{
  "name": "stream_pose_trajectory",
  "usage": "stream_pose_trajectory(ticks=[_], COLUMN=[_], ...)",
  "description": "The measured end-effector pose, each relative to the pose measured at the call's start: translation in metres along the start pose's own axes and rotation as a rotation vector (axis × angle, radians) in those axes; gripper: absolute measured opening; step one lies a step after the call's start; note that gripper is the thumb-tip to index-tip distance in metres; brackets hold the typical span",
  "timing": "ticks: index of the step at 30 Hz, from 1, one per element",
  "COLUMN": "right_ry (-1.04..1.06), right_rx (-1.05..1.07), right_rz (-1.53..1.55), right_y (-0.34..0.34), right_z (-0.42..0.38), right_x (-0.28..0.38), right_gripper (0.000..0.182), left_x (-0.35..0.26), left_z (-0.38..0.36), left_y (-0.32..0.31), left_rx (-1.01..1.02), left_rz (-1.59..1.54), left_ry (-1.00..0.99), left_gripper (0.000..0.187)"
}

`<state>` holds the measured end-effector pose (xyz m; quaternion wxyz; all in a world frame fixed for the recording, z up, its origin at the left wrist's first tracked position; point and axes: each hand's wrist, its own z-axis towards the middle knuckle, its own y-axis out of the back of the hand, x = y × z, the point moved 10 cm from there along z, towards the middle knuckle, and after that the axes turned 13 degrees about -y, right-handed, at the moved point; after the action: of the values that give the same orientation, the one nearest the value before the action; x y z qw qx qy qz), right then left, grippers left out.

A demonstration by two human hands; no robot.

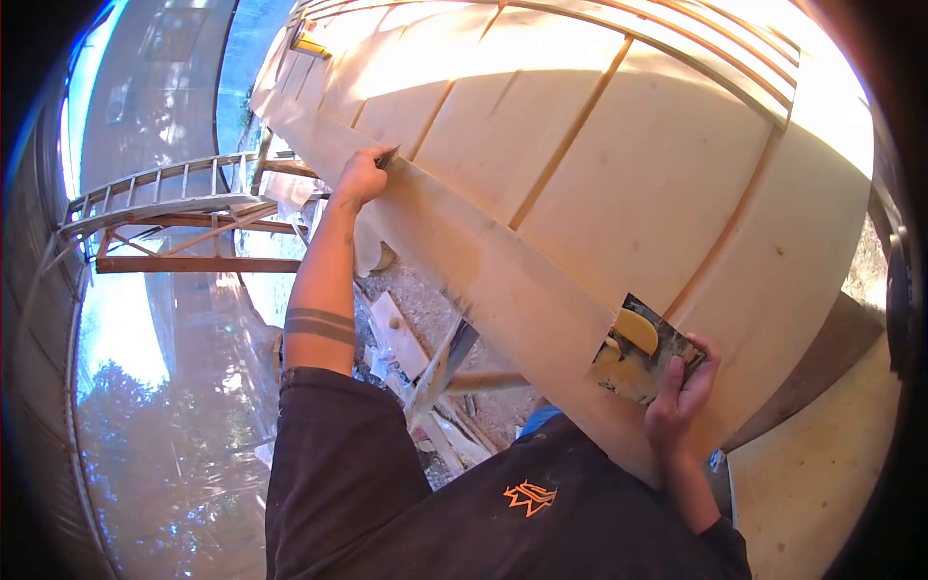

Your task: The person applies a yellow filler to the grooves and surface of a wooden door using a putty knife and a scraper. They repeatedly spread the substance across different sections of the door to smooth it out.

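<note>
The left arm (pixel 321 261) reaches nearly straight, up and away from the body; its sleeve ends above the elbow, and the forearm runs up to the near edge of a large pale panel (pixel 628 184); there the left hand (pixel 362 178) is curled in a fist round a small dark-bladed scraper (pixel 388 157), its blade pointing rightward over the panel; whether the blade touches the surface, I cannot tell.

The right arm (pixel 692 488) is held nearer the torso — the forearm rising from the dark shirt (pixel 387 483), the hand higher than the elbow; the right hand (pixel 681 389) grips a broad, smeared plate (pixel 650 367) by its right side, the thumb laid over its face; a thick yellow lump of paste (pixel 635 332) sits on the plate, which is over the near part of the panel, well apart from the scraper.

Brown strips (pixel 572 131) cross the panel; a yellow object (pixel 309 43) is at its far left end; beyond the left arm stands a ladder (pixel 174 188), with a wooden beam (pixel 198 265) below it.
</note>
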<state>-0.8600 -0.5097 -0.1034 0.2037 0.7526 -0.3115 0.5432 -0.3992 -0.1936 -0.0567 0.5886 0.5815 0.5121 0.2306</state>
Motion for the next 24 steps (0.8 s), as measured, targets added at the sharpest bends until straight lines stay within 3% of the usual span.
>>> stream_pose_trajectory(ticks=[3, 5, 8, 11, 13, 15, 17, 19, 21, 24], right_ry=[0.004, -0.01, -0.056, -0.055, -0.056, -0.08, -0.066, -0.037, -0.047, -0.092], right_rx=[-0.004, 0.008, 0.034, 0.02, 0.01, -0.005, -0.021, -0.047, -0.043, -0.026], right_rz=[-0.043, -0.035, 0.002, -0.017, -0.062, -0.002, 0.0, -0.045, -0.05, 0.015], right_y=[0.002, 0.001, 0.001, 0.003, 0.004, 0.005, 0.005, 0.006, 0.005, 0.005], right_z=[-0.003, -0.004, -0.003, -0.004, -0.005, -0.005, -0.003, -0.005, -0.006, -0.006], right_x=[-0.001, -0.004, -0.008, -0.007, -0.011, -0.009, -0.007, -0.006, -0.006, -0.011], right_gripper=[0.028, 0.028, 0.029, 0.029, 0.03, 0.03, 0.03, 0.03, 0.03, 0.03], left_x=[0.004, -0.052, -0.089, -0.047, -0.022, 0.037, 0.043, -0.026, -0.077, -0.11], left_z=[-0.015, -0.052, -0.089, -0.062, -0.036, 0.0, 0.004, -0.032, -0.068, -0.085], left_y=[-0.013, -0.015, -0.031, -0.006, 0.028, 0.022, 0.015, -0.002, -0.018, -0.024], left_rx=[0.05, 0.031, 0.102, 0.06, -0.017, -0.028, -0.068, -0.115, -0.088, 0.159], left_rz=[-0.12, 0.01, 0.052, -0.085, 0.031, 0.055, 0.142, 0.308, 0.166, 0.064], left_ry=[-0.002, -0.043, -0.278, -0.211, 0.059, 0.034, 0.006, -0.027, -0.178, -0.299], left_gripper=[0.052, 0.055, 0.06, 0.06, 0.057, 0.057, 0.056, 0.056, 0.057, 0.05])
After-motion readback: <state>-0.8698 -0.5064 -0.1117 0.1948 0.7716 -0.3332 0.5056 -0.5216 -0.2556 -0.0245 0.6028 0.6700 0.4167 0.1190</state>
